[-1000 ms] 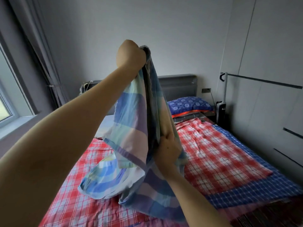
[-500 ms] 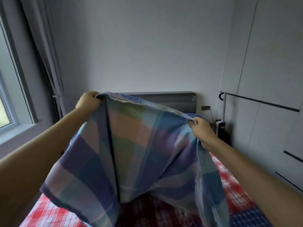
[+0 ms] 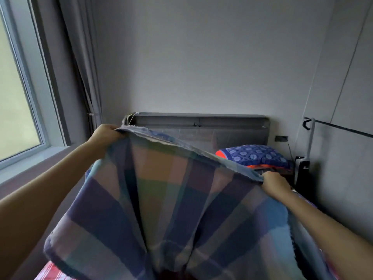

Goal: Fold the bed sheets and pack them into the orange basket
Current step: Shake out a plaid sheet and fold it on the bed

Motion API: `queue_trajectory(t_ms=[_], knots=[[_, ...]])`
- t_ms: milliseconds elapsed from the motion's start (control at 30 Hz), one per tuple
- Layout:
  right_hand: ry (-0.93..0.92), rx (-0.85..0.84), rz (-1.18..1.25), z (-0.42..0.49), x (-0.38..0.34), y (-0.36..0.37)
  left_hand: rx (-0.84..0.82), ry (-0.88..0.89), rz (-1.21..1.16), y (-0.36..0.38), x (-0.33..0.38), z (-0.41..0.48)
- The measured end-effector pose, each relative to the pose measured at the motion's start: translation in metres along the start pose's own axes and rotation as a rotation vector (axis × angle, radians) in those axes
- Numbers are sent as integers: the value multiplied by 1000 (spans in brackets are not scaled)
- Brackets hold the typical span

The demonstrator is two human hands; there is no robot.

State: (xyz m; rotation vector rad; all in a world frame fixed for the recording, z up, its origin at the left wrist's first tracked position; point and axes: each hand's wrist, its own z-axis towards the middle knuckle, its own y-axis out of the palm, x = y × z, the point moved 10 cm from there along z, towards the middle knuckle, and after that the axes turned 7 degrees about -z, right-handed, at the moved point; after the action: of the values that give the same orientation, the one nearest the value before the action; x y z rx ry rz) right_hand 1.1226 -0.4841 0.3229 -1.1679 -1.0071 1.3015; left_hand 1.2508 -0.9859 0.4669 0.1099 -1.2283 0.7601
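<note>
grips the sheet (image 3: 171, 209) by its top edge, fingers of left hand (image 3: 105, 134) and right hand (image 3: 274, 184) clenched on the cloth, holds it spread in the air over the bed (image 3: 232, 136), looks early on: no fold made, basket out of view, packing all left.

soft matt woven cloth sheet (image 3: 171, 209)

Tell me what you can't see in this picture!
Head view:
- Orange basket: nowhere in the frame.
- Red checked bed cover: only a corner shows. The rest is behind the plaid sheet, held up by the left hand and right hand.
- Sheet's bottom: cut off by the lower edge.
- Blue pillow: partly covered by the sheet's top edge.
- Fingertips: tucked into the fabric.
</note>
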Motion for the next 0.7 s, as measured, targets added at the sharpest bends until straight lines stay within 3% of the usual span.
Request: queue_trajectory(t_ms=[167, 233, 300, 400, 467, 533, 600, 700], knots=[[132, -112, 156, 52, -35, 70, -107, -203, 509, 32, -110, 45], [116, -48, 177, 80, -70, 52, -20, -272, 626, 30, -134, 56], [9, 129, 166, 125, -114, -17, 177, -271, 570, 16, -108, 94], [-97, 633, 209, 190, -152, -210, 554, 24, 349, -35, 18, 186], [-108, 1007, 257, 189, -150, -326, 669, 321, 251, -78, 122, 228], [-128, 1277, 243, 177, -141, -404, 707, 550, 154, -122, 194, 256], [-171, 1390, 172, 167, -138, -449, 727, 646, 107, -159, 228, 273], [-279, 1426, 46, 149, -136, -470, 718, 724, 40, -179, 243, 254]])
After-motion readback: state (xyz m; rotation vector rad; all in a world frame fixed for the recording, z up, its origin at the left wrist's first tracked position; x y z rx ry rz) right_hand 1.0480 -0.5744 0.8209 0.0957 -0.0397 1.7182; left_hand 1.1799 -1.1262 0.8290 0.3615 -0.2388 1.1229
